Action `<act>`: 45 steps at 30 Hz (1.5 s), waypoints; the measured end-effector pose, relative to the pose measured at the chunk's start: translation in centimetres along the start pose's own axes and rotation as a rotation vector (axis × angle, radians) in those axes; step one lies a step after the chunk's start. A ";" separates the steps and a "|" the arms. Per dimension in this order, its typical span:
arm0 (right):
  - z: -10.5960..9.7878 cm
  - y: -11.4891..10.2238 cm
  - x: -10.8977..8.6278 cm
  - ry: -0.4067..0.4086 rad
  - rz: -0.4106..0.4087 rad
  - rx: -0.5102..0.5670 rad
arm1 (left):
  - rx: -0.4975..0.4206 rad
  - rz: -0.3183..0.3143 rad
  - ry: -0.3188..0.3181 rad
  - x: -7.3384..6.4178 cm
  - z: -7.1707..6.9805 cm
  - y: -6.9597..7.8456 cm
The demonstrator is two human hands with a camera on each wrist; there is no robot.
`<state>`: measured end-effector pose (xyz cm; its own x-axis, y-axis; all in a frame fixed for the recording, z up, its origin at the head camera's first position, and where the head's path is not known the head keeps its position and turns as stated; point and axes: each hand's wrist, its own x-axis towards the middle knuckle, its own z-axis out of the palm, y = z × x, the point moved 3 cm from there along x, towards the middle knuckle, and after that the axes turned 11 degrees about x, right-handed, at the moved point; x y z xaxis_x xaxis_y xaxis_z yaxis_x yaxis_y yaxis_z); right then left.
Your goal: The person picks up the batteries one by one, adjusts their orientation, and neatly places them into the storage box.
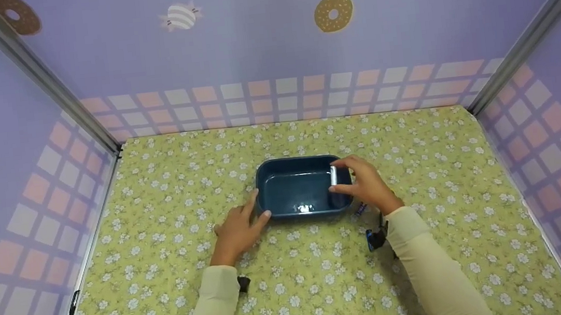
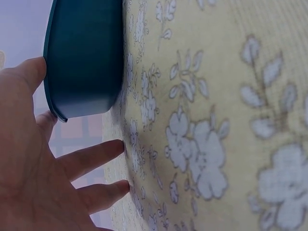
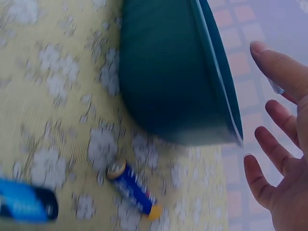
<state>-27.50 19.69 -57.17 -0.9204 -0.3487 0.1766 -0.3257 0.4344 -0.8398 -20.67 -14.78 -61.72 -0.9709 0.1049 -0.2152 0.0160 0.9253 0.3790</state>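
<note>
A dark teal rectangular tub (image 1: 297,214) stands on the flowered cloth, its inside facing up. My right hand (image 1: 369,184) is over the tub's right end and pinches a small silver cylinder (image 1: 333,176) between thumb and forefinger. In the right wrist view the other fingers (image 3: 276,144) of that hand hang spread, and the cylinder is mostly hidden. My left hand (image 1: 238,229) touches the tub's left end near the front corner with thumb and forefinger, fingers spread. Its other fingertips (image 2: 120,147) are down at the cloth. A blue battery (image 3: 132,187) with a gold end lies beside the tub's right end.
A blue item with a dark end (image 3: 26,199), blurred and cut off, lies near the battery. Yellow-green flowered cloth (image 1: 166,263) covers the table. Purple patterned panels (image 1: 268,39) enclose the back and both sides, with metal posts (image 1: 34,71) at the corners.
</note>
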 end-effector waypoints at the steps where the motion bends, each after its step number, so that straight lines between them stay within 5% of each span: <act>1: 0.3 -0.1 0.3 -0.001 -0.002 0.003 | -0.002 0.001 -0.001 0.0 0.0 0.0; 16: 4.9 -1.0 3.3 -0.047 -0.031 0.105 | -0.021 0.007 -0.003 -0.2 -0.1 0.0; 36: 10.5 -1.7 6.5 -0.109 -0.022 0.040 | -0.002 0.001 -0.006 0.0 0.2 -0.2; 45: 12.6 -2.6 7.3 -0.103 0.068 0.019 | 0.003 0.019 0.003 0.0 0.0 -0.2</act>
<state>-30.65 5.52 -60.18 -0.9131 -0.4024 0.0661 -0.2579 0.4443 -0.8579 -20.68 -14.97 -61.81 -0.9712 0.1216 -0.2047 0.0354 0.9241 0.3806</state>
